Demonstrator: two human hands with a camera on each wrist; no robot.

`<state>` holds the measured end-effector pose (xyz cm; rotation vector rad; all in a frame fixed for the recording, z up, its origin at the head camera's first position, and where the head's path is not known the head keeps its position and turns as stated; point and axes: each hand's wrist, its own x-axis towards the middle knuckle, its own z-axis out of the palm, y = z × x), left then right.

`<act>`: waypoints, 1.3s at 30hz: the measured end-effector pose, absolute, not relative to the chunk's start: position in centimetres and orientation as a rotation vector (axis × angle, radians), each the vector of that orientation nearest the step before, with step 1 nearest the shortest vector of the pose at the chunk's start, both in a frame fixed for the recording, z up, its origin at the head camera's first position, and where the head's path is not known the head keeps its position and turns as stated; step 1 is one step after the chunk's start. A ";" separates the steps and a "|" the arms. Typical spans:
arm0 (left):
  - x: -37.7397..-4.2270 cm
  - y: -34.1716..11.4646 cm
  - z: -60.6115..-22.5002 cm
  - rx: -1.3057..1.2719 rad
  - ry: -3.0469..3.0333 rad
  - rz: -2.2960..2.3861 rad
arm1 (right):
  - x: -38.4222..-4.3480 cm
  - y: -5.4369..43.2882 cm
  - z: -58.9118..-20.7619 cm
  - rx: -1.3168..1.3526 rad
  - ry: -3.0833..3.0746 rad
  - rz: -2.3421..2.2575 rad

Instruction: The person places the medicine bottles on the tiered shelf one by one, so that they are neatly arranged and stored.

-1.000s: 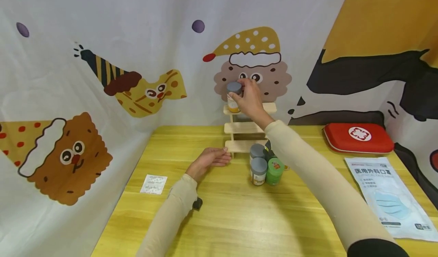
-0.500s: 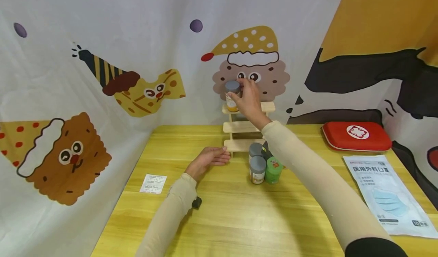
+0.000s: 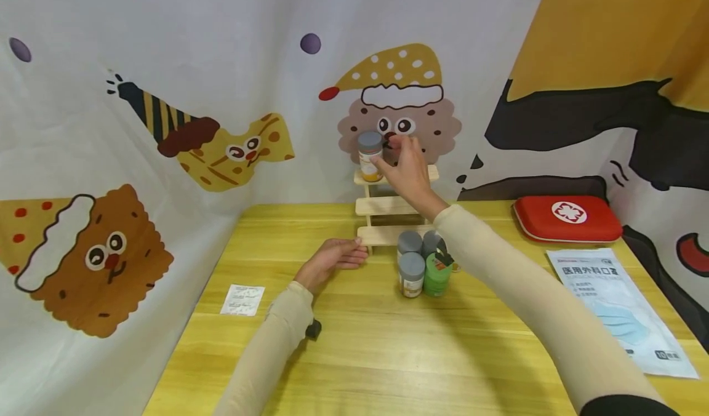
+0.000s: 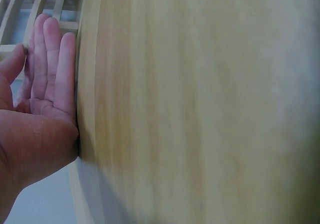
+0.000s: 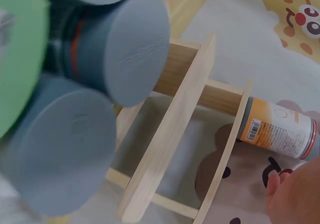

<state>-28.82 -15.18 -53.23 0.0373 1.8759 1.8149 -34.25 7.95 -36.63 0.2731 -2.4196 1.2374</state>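
A jar with a grey lid and a white-and-orange label [image 3: 370, 156] stands upright at the left end of the top tier of a small three-tier wooden rack [image 3: 382, 236]. Just right of it is my right hand [image 3: 408, 173], thumb overlapping the jar's edge in the head view and fingers spread away. The right wrist view shows this hand [image 5: 297, 196] apart from the jar [image 5: 277, 129]. My left hand [image 3: 331, 261] lies side-on by the rack's lowest tier, fingers straight, thumb tip at its left end. Nothing lies in its palm [image 4: 47, 89].
Several grey-lidded jars [image 3: 411, 274] and a green-lidded jar [image 3: 437, 277] cluster before the rack, under my right forearm. Rightward lie a red first-aid case [image 3: 567, 219] and a face-mask packet [image 3: 615, 305]. A small white packet [image 3: 242, 300] is at left. A patterned cloth [image 3: 249, 65] hangs behind.
My right thumb and fingers have loosened from the jar, and the hand has shifted slightly right, leaving the jar on the top tier. The left hand stays at the rack; the head view has shifted a little.
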 end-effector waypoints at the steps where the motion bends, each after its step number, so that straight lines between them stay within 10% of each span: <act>1: -28.8 -15.2 -53.2 0.038 1.876 1.815 | -34.1 8.2 -36.6 0.279 -2.415 1.240; 39: -28.8 -15.2 -53.2 0.013 1.860 1.852 | -22.0 17.6 -42.6 0.294 -2.591 1.435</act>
